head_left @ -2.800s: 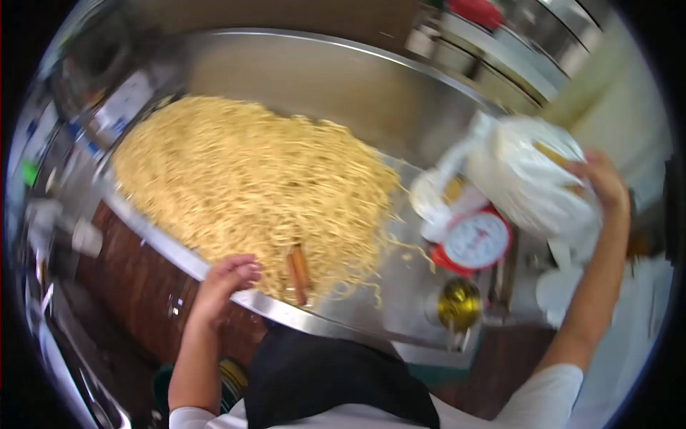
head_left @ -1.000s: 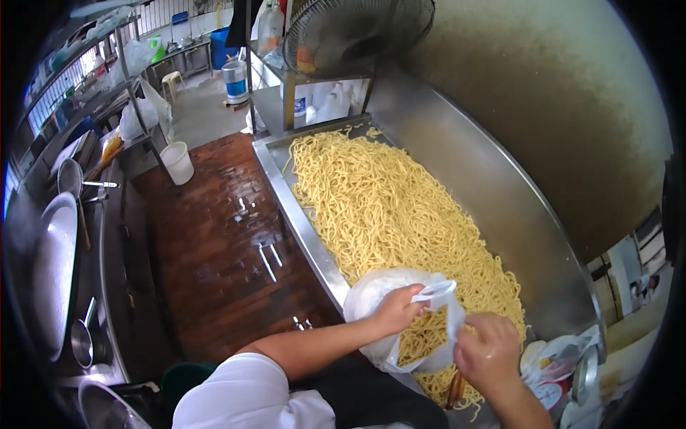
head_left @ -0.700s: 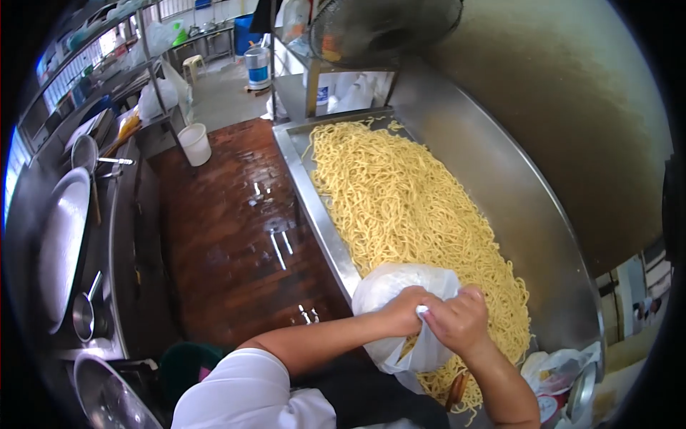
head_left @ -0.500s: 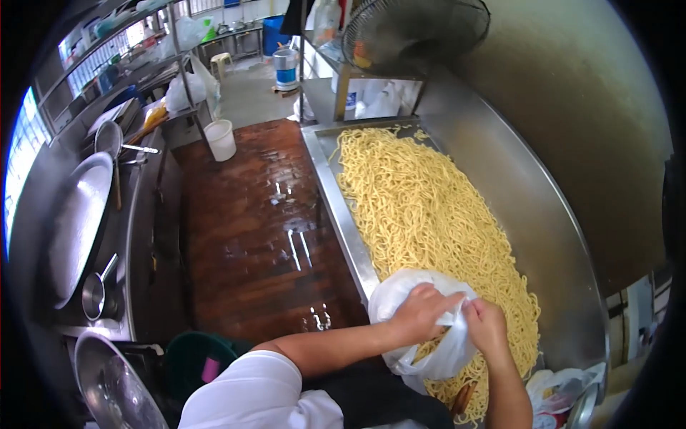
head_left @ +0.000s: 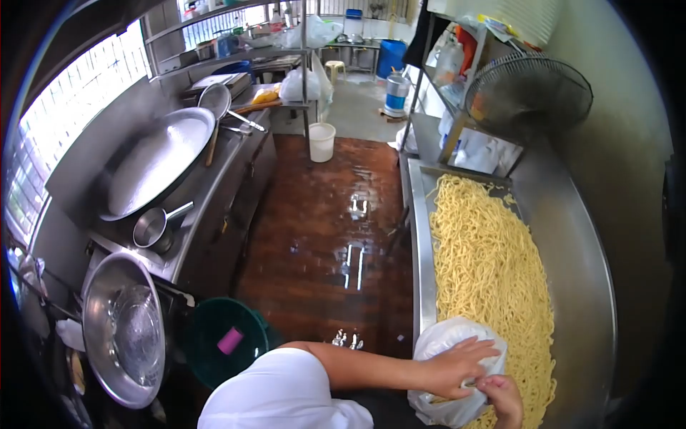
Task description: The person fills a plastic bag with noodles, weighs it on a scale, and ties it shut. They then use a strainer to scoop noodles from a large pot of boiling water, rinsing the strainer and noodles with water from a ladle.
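Observation:
A white plastic bag (head_left: 444, 334) sits over the near left edge of a big heap of yellow noodles (head_left: 489, 264) in a long metal tray (head_left: 426, 286). My left hand (head_left: 461, 366) lies on top of the bag with its fingers apart, palm down. My right hand (head_left: 500, 393) is closed in a pinch on the bag's gathered opening, just right of and below my left hand. What is inside the bag is mostly hidden.
To the left stand a large wok (head_left: 161, 161), a small saucepan (head_left: 151, 227), a metal basin (head_left: 107, 322) and a green bucket (head_left: 207, 332). A fan (head_left: 529, 93) overhangs the tray's far end. A white bucket (head_left: 321, 145) stands on the wet brown floor (head_left: 307, 264).
The view has swung left, bringing more of the stove side into sight. The bag's opening is more tightly gathered, and my left hand now lies flatter over it.

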Tool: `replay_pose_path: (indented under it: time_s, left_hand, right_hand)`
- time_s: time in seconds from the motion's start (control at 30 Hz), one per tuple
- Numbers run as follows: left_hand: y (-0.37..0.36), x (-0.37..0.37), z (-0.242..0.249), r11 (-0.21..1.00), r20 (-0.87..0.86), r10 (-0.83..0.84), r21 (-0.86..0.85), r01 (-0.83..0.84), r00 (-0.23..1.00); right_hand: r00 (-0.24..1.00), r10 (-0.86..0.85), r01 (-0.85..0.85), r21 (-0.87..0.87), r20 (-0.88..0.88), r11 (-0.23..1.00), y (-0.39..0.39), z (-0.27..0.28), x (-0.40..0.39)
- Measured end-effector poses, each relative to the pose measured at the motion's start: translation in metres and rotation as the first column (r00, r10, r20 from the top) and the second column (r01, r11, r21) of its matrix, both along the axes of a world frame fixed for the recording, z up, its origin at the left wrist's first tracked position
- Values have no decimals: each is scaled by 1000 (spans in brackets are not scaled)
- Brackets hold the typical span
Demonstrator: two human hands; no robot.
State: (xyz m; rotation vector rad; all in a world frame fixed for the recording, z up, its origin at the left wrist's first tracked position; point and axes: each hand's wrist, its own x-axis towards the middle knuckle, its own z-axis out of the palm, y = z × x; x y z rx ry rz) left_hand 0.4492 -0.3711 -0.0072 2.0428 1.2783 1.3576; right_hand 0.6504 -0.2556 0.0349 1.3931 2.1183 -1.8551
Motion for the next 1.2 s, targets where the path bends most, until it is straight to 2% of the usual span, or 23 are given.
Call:
replay_pose_path:
  time_s: [0.1,0.2,0.23,0.3,0.33,0.37,0.4,0.43,0.47,0.53,0.63,0.7,0.77,0.83,0.9,0.93,1.0,1.03,1.07,1.1,1.13,1.17,1.2]
  left_hand:
    - [-9,0,-13,996,-120,68,-42,-73,990]
    - [-5,18,-23,993,5,-15,-120,15,1000]
    - [-6,17,-20,993,8,-25,-119,26,1000]
    - [-12,17,-19,949,418,-179,-165,268,891]
    - [-20,10,-31,977,356,-190,-25,213,915]
    - [-30,-4,-25,976,303,-137,-122,181,943]
    - [-41,-17,-23,936,341,-91,-292,197,936]
    - [-47,-30,-37,919,367,-123,-307,245,922]
    - [-60,-42,-19,843,329,-37,-497,207,943]
    - [-69,-50,-14,664,592,154,-655,361,791]
    - [-65,-62,-3,521,688,299,-698,491,662]
    - [-54,-69,5,506,731,268,-661,554,628]
    - [-31,-72,15,489,810,343,-587,645,476]
    - [-1,-65,9,631,940,306,-321,706,154]
    - [35,-35,20,724,974,224,-180,666,19]
    - [53,-17,13,703,976,216,-170,690,20]
    - [88,18,-14,802,917,119,-315,507,381]
    - [92,29,-12,795,920,103,-305,525,378]
    - [94,39,-11,681,849,51,-414,603,526]
    - [94,47,-12,552,757,-30,-532,642,653]
    - [97,51,-22,622,627,-199,-513,591,753]
    - [99,51,-30,604,625,-218,-517,607,750]
    - [101,48,-34,680,481,-405,-410,608,778]
  right_hand:
    - [993,-108,104,-85,-47,991,-3,-7,2]
    - [942,-210,214,-13,-261,977,-2,-34,5]
    - [941,-220,225,-12,-258,974,0,-34,1]
    - [920,-199,325,372,-337,869,9,-28,-3]
    - [919,-206,356,487,-336,797,19,-30,-5]
    - [896,-291,424,450,-335,786,37,-48,2]
    - [892,-314,447,527,-326,723,45,-53,-5]
    - [878,-360,478,538,-316,694,57,-66,-3]
    - [877,-404,478,556,-260,680,58,-63,-5]
    - [867,-488,442,610,-102,658,68,-84,7]
    - [841,-536,448,650,-74,613,67,-99,27]
    - [836,-544,475,594,-74,649,50,-90,33]
    - [786,-616,519,594,-50,614,31,-84,44]
    - [765,-642,554,550,-42,624,0,-71,55]
    - [808,-586,543,465,-61,700,-35,-62,65]
    - [846,-527,513,384,-78,768,-54,-59,67]
    - [871,-480,486,310,-101,817,-77,-35,67]
    - [924,-350,380,279,-151,882,-86,-14,65]
    - [955,-216,265,252,-205,931,-92,-4,63]
    - [949,-239,287,253,-206,924,-89,-3,60]
    - [924,-169,344,556,-342,757,-81,-3,55]
    - [899,-56,404,774,-434,487,-73,-3,50]
    - [895,-84,421,770,-437,480,-64,-3,45]
